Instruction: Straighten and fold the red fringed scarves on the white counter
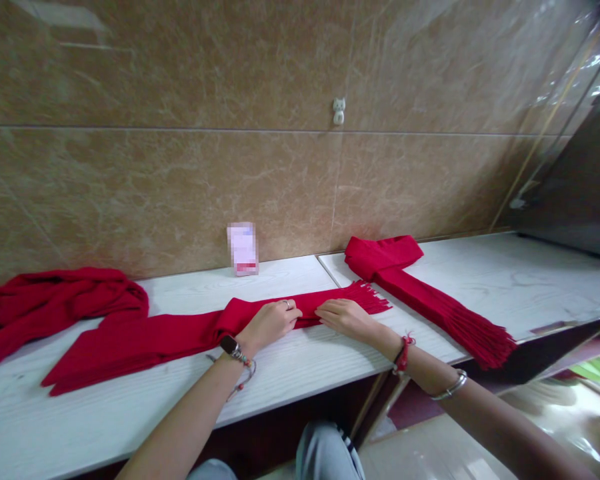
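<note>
A long red scarf [180, 337] lies across the white countertop, folded lengthwise, with its fringed end pointing right. Near its middle my left hand [273, 323] has its fingers closed on the cloth. Just to the right, my right hand [347, 317] pinches the near edge of the same scarf, close to the fringe. A short gap of red cloth shows between the two hands. The fingertips are partly hidden against the fabric. Left of the centre, the scarf has a thicker folded layer.
Crumpled red cloth [65, 303] lies at the far left. Another fringed red scarf [420, 300] is at right, its fringe over the front edge of the white countertop [520, 280]. A blurred pinkish card [243, 250] leans on the tiled wall [180, 180]. A dark appliance [580, 180] stands far right.
</note>
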### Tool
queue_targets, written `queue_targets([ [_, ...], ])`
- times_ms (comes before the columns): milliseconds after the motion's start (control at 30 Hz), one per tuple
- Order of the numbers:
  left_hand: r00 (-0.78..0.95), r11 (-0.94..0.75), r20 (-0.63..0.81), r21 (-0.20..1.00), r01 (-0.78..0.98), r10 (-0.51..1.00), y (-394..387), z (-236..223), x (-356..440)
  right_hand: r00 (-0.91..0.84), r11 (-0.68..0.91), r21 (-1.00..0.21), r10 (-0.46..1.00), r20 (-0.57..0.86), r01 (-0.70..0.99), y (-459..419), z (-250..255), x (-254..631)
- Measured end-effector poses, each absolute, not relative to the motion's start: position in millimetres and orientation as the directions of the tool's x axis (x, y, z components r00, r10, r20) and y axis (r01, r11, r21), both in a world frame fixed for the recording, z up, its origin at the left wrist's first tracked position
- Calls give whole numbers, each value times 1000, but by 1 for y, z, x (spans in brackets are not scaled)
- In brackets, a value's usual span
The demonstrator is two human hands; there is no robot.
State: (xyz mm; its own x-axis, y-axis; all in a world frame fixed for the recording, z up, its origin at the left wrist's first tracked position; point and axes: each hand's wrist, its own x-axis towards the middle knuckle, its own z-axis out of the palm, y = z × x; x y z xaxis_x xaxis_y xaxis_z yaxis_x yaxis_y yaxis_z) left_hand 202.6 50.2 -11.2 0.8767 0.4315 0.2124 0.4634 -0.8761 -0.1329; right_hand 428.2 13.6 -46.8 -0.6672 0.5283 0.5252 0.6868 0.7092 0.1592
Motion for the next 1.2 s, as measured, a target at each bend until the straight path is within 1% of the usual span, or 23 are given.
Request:
queue_targets([
  [167,885,-880,213,-151,449,415,46,-8,204,-679,686,224,513,526,692,14,-49,431],
  [400,891,-888,237,-163,429,387,45,-13,206,-674,729,153,503,541,667,16,-51,435],
  [600,866,-853,246,-196,484,434,46,-13,207,-673,704,196,502,542,683,16,-48,432],
  [700,880,-859,263,-230,456,397,45,-13,209,-670,691,210,504,545,691,16,-47,432],
  [800,903,-878,247,-249,409,351,45,-12,208,-679,695,220,496,542,684,16,-47,432],
  [900,913,-895,220,-218,389,343,46,-11,203,-696,715,217,486,528,664,16,-49,433],
  [1200,906,-922,186,-8,387,379,49,-10,189,-688,757,109,511,515,644,7,-45,434],
])
